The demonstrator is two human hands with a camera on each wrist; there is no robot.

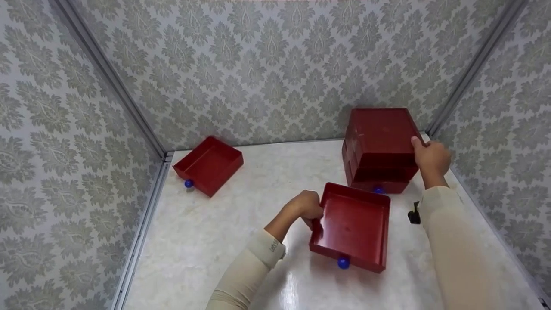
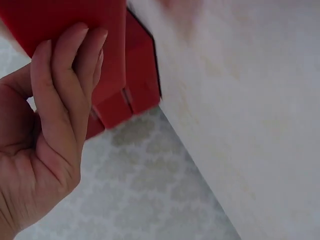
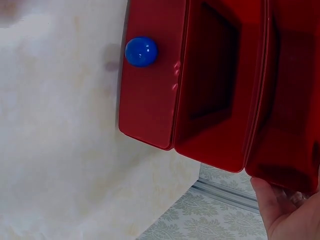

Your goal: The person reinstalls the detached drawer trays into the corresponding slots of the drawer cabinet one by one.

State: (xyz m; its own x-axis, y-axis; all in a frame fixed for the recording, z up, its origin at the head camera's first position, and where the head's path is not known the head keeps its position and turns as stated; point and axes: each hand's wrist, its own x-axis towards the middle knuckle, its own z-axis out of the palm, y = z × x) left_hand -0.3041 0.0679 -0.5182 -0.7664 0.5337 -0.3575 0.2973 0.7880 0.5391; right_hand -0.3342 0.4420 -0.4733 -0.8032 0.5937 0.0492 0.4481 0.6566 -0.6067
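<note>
The left hand (image 1: pixel 306 206) grips the left side of a red drawer (image 1: pixel 351 224) with a blue knob (image 1: pixel 343 263), held above the table; in the left wrist view the fingers (image 2: pixel 65 75) lie against its red underside. At the back right stands a red cabinet (image 1: pixel 383 129). Its bottom drawer (image 3: pixel 150 95) with a blue knob (image 3: pixel 141 51) is in place, and the two slots above are hollow. The right hand (image 1: pixel 432 160) holds the cabinet's upper right edge, thumb on top; the right wrist view shows that hand (image 3: pixel 295 215) at the cabinet's corner.
Another red drawer (image 1: pixel 211 165) with a blue knob (image 1: pixel 188 183) lies on the white table (image 1: pixel 206 241) at the back left. A small black and yellow object (image 1: pixel 414 214) is beside the right sleeve. Patterned walls (image 1: pixel 275 77) enclose the back and sides.
</note>
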